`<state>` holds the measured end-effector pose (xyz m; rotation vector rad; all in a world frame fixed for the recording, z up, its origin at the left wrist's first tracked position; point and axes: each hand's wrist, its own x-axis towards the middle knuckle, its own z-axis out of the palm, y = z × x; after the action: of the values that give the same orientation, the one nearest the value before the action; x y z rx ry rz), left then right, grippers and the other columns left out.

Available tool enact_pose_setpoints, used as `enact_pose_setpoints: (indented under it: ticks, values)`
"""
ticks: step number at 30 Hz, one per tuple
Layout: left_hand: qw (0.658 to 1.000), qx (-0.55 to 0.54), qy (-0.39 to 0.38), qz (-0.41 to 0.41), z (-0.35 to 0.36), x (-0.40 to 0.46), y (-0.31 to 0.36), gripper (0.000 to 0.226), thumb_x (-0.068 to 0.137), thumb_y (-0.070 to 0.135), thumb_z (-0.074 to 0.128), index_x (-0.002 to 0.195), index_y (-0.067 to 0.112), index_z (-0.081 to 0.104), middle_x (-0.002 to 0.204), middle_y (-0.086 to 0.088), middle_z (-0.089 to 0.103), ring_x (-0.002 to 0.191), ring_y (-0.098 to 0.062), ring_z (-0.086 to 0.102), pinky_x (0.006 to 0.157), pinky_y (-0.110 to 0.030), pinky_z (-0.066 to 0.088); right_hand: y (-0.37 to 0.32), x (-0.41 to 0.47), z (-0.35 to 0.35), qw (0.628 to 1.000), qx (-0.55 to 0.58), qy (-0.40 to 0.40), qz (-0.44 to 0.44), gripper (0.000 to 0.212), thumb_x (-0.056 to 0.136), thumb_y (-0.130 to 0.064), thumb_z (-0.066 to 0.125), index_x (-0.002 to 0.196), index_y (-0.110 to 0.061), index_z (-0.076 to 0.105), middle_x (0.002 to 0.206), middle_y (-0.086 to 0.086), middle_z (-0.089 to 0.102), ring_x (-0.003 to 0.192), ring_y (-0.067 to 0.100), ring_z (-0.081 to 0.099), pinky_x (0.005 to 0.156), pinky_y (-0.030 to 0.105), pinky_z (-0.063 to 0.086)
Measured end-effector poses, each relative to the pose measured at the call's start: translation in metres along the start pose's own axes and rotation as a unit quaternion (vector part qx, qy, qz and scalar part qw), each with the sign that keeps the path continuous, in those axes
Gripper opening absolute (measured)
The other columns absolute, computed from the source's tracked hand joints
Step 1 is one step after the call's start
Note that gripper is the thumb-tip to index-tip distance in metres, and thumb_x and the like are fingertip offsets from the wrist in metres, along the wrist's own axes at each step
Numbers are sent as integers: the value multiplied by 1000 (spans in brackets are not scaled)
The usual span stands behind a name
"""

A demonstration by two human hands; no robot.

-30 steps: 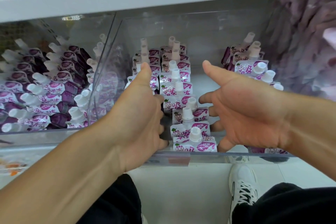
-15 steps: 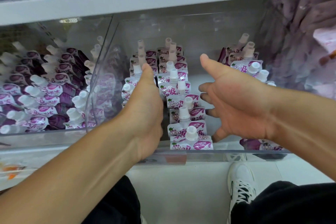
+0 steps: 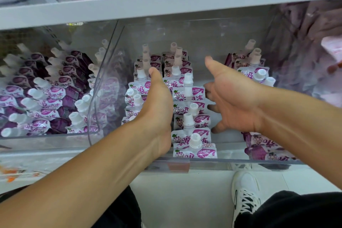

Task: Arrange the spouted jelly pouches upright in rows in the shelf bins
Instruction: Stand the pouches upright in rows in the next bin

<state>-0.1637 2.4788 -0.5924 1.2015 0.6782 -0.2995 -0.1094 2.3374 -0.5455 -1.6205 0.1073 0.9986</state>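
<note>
While the middle bin (image 3: pixel 185 29) already carries a long row of spouted jelly pouches (image 3: pixel 190 116) standing upright from its front wall to the back, the job looks only partly done. The person's left hand (image 3: pixel 157 105) lies flat against the left flank of that row, thumb up, and the right hand (image 3: pixel 233 102) comes in on the other side with thumb raised and fingers loosely bent toward the pouches. Neither hand's grip is clamped on a pouch — both read as spread, squaring the row between the palms. Whether the right fingertips actually touch the packs cannot be told.

A second row (image 3: pixel 137 98) to the left of the left hand stands upright but looks shorter and less even. At the right of the same bin, a small cluster (image 3: pixel 257 72) stands near the back, and a few pouches (image 3: pixel 262 146) lie flat near the front — these probably remain to be stood up, and the bare bin floor between the rows suggests room for more.

The neighbouring bin on the left (image 3: pixel 46 140) holds many pouches (image 3: pixel 42 98) leaning over in a heap, so it likely needs sorting too. The clear divider wall (image 3: pixel 103 83) stands close beside the left forearm, and the shelf above (image 3: pixel 166 5) limits headroom. Pink and mauve packets (image 3: pixel 305 42) fill the compartment at the far right. Below the shelf edge, a white shoe (image 3: pixel 246 196) shows on the floor.
</note>
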Motion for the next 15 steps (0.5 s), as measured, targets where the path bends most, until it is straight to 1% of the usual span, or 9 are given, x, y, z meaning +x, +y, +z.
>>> enact_pose_setpoints:
  ticks: [1, 2, 3, 5, 7, 10, 11, 13, 15]
  values:
    - [1000, 8, 1, 4, 0, 6, 0, 127, 36, 101, 30, 148, 40, 34, 156, 1, 35, 142, -25, 35, 113, -56, 26, 0, 4, 1, 999, -26, 17, 9, 78, 93, -70, 21, 140, -10, 39, 89, -12, 57, 83, 8, 56, 66, 18, 34]
    - [1000, 15, 14, 0, 3, 6, 3, 126, 37, 101, 29, 147, 39, 36, 155, 0, 38, 140, -27, 38, 111, -57, 28, 1, 8, 1, 999, -19, 23, 19, 78, 92, -73, 21, 139, -14, 41, 104, -13, 59, 98, 7, 55, 83, 28, 41]
    - [999, 23, 27, -8, 7, 5, 5, 124, 41, 102, 27, 146, 38, 37, 153, -1, 40, 138, -27, 42, 109, -56, 32, 2, 12, -1, 999, -18, 28, 25, 77, 90, -75, 21, 143, -21, 40, 129, -9, 55, 122, 12, 48, 100, 42, 37]
    - [999, 29, 36, -17, 11, 5, 7, 112, 58, 100, 21, 146, 32, 40, 149, -1, 47, 128, -24, 51, 102, -49, 43, 2, 18, -1, 1000, -4, 15, 19, 79, 86, -79, 23, 149, -33, 30, 157, -1, 28, 145, 21, 23, 112, 55, 22]
    - [999, 44, 18, -5, 12, 7, 6, 99, 73, 93, 15, 141, 28, 48, 139, 0, 56, 112, -19, 61, 86, -39, 52, 1, 21, -1, 999, 16, 19, 20, 84, 82, -82, 25, 152, -36, 24, 162, -2, 16, 148, 22, 14, 114, 59, 18]
    - [999, 24, 16, 17, 12, 9, 8, 90, 76, 91, 15, 118, 29, 65, 112, 1, 72, 95, -17, 71, 75, -37, 58, -3, 25, -3, 998, 43, 49, 1, 86, 82, -82, 25, 153, -33, 20, 162, -4, 14, 148, 23, 16, 114, 61, 16]
    - [1000, 12, 18, 18, 11, 12, 10, 94, 69, 95, 18, 118, 31, 65, 116, 1, 71, 100, -17, 70, 82, -40, 57, -5, 28, -4, 997, 53, 60, -5, 86, 83, -82, 24, 154, -33, 18, 162, -5, 13, 148, 23, 15, 114, 61, 15]
    - [999, -2, 36, 14, 12, 20, 16, 119, 38, 106, 29, 134, 40, 54, 142, 1, 55, 127, -23, 54, 104, -54, 40, -10, 33, -2, 996, 56, 74, -14, 87, 83, -81, 23, 154, -32, 16, 163, -5, 10, 149, 23, 12, 112, 61, 13]
    - [999, -22, 36, 16, 11, 37, 18, 139, 12, 107, 34, 136, 46, 49, 150, 1, 44, 135, -30, 44, 106, -61, 29, -14, 37, 2, 995, 59, 79, -15, 86, 84, -81, 21, 154, -31, 17, 163, -4, 10, 149, 23, 11, 112, 61, 12]
